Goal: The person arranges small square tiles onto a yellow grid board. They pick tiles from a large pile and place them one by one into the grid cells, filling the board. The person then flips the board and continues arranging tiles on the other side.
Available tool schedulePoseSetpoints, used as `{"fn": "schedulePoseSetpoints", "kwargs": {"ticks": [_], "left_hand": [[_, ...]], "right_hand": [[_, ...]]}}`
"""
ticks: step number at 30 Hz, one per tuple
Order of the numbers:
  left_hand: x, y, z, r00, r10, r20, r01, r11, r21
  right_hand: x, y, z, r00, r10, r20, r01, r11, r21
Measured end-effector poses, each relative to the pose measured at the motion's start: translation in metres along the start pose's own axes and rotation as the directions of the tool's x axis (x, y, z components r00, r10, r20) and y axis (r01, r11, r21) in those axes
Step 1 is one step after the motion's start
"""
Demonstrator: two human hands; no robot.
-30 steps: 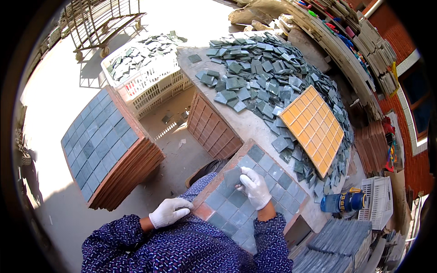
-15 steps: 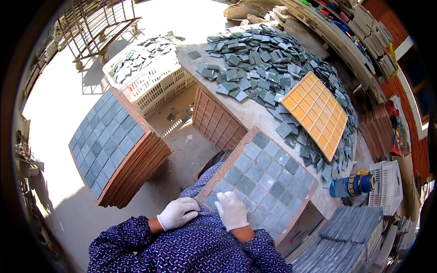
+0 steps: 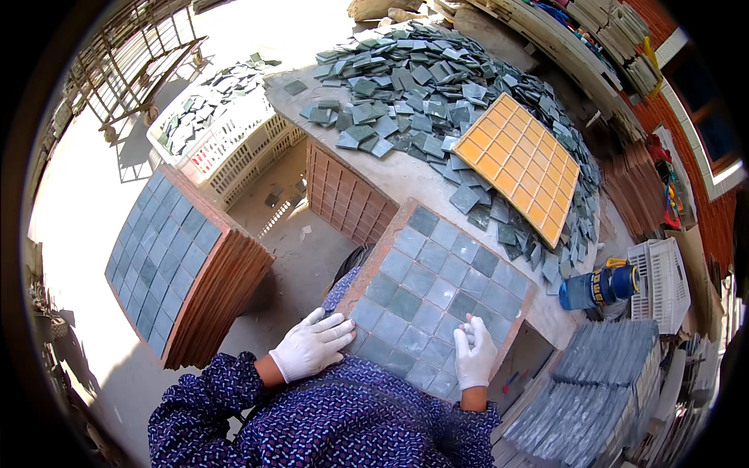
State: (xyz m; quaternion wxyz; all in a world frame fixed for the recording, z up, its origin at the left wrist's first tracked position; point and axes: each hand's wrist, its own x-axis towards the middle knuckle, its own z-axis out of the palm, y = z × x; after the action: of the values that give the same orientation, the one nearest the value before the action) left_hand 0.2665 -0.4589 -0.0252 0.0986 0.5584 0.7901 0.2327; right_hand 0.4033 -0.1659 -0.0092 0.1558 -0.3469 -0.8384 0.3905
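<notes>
Under right hand (image 3: 473, 355), tray (image 3: 367, 265) tiles (image 3: 421, 279) partly hidden.

Both hands are covered by thin white gloves, close-fitting and slightly wrinkled across the backs and at the knuckles. The left hand (image 3: 312, 345) shows its glove ending in a snug cuff at the wrist, with a short bare stretch before the sleeve begins. The right hand (image 3: 473, 355) wears the same kind of glove, its cuff likewise stopping at the wrist. The sleeves (image 3: 211, 394) are long, of dark navy-blue cloth scattered with small pale and reddish specks in a dense print. The same patterned fabric runs across the chest (image 3: 343, 425), loose and creased in soft folds.
</notes>
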Motion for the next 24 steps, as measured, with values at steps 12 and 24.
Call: {"fn": "schedulePoseSetpoints", "kwargs": {"ticks": [12,24], "left_hand": [[0.096,-0.077,0.030,0.840,-0.490,0.236,0.393,0.249,-0.885],[0.052,-0.036,-0.025,0.812,-0.556,0.176,0.322,0.177,-0.930]], "right_hand": [[-0.076,0.101,-0.053,0.916,0.355,-0.187,-0.348,0.935,0.069],[-0.029,0.055,-0.064,0.917,-0.067,-0.392,0.074,0.997,0.004]]}}
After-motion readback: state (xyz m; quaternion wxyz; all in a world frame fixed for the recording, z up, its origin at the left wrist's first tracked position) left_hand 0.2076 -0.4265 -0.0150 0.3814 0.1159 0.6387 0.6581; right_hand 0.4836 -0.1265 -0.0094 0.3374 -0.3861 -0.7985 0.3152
